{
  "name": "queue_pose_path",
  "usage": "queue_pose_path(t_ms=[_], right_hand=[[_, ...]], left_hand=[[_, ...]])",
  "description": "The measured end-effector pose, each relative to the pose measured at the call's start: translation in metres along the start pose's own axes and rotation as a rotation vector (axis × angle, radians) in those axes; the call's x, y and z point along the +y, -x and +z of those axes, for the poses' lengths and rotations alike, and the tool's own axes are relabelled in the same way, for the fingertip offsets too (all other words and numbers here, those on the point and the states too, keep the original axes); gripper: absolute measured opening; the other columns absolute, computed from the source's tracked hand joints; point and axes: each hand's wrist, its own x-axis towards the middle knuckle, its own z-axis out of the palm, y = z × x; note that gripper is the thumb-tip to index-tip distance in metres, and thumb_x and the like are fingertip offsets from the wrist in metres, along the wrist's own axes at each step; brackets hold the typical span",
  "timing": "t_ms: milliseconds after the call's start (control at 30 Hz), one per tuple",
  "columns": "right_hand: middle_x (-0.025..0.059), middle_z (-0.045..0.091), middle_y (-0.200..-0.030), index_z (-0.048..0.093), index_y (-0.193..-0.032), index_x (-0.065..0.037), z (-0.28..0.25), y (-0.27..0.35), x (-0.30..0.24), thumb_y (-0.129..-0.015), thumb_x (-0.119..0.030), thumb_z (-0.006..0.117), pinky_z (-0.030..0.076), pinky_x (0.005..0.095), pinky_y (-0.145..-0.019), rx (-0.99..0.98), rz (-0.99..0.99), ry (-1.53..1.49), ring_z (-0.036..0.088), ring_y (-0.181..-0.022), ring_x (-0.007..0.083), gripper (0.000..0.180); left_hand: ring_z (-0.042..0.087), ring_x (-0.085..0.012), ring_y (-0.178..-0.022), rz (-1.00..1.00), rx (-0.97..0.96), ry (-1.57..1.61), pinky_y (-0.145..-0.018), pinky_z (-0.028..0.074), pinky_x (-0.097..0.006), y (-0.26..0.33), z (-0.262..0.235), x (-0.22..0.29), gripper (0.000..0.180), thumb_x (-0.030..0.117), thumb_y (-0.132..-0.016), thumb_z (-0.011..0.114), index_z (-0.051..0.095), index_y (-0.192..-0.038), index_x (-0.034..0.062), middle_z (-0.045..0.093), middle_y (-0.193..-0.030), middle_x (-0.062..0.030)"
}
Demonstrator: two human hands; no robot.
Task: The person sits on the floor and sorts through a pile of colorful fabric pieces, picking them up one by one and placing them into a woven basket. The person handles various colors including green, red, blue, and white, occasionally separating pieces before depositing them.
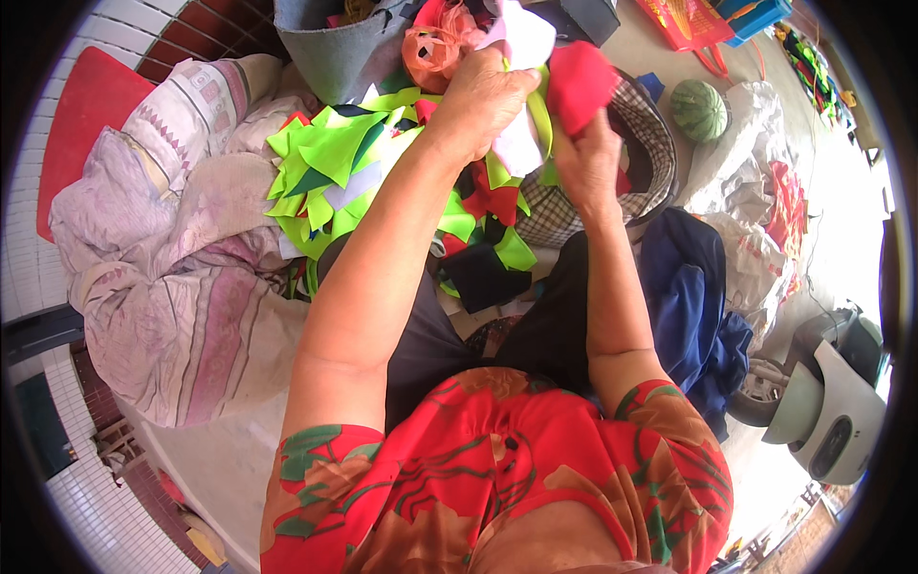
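Both arms reach forward over a heap of cloth scraps. My left hand [483,107] is closed on a whitish-pink cloth piece [524,43], part of which hangs below the fingers. A narrow yellow-green strip [541,113] hangs beside it, between the hands; which hand holds it I cannot tell. My right hand [590,161] grips a red cloth piece [579,86] that stands up above the fingers, slightly blurred. Left of and beneath my left forearm lie neon-green scraps [325,153], mixed with red, black and grey ones. A checked fabric-sided container [550,218] sits under my right hand.
A grey bucket [335,59] and a coral-coloured bundle [438,48] stand at the far side. Crumpled patterned bedding [196,335] lies left. To the right are a watermelon [699,110], white plastic sacks [732,158], navy cloth [684,287] and a grey-white wheeled machine [841,411].
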Motion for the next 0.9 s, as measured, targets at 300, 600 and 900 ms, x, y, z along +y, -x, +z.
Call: queue_pose_path(t_ms=[300, 600, 900], right_hand=[[0.0182, 0.06, -0.065, 0.053, -0.09, 0.0, 0.001, 0.002, 0.0, -0.071, -0.008, 0.062, 0.047, 0.0433, -0.056, -0.182, -0.153, 0.249, 0.058, -0.062, 0.0396, 0.022], [0.0138, 0.063, -0.101, 0.037, -0.135, 0.002, 0.002, -0.004, -0.01, -0.085, -0.026, 0.059, 0.044, 0.0281, -0.084, -0.166, 0.003, -0.563, 0.059, -0.089, 0.0159, 0.061], [0.0042, 0.067, -0.083, 0.061, -0.102, -0.002, -0.021, -0.02, 0.063, -0.087, -0.005, 0.056, 0.042, 0.0167, -0.064, 0.235, 0.239, -0.542, 0.056, -0.07, 0.0052, 0.017]], left_hand=[[0.064, -0.019, -0.075, -0.01, -0.271, -0.168, -0.067, 0.05, -0.031, 0.011, -0.002, 0.037, 0.026, 0.001, -0.074, 0.063, 0.06, -0.099, -0.0042, 0.065, -0.082, -0.0123], [0.065, -0.0288, -0.077, 0.023, 0.212, -0.392, -0.071, 0.05, -0.036, 0.004, -0.027, 0.043, 0.032, 0.003, -0.066, 0.062, 0.061, -0.097, -0.0029, 0.066, -0.084, -0.0186], [0.062, -0.0256, -0.093, -0.153, 0.214, -1.462, -0.079, 0.048, -0.035, 0.009, -0.107, 0.028, 0.047, 0.03, -0.071, 0.071, 0.06, -0.109, 0.0057, 0.065, -0.098, -0.0116]])
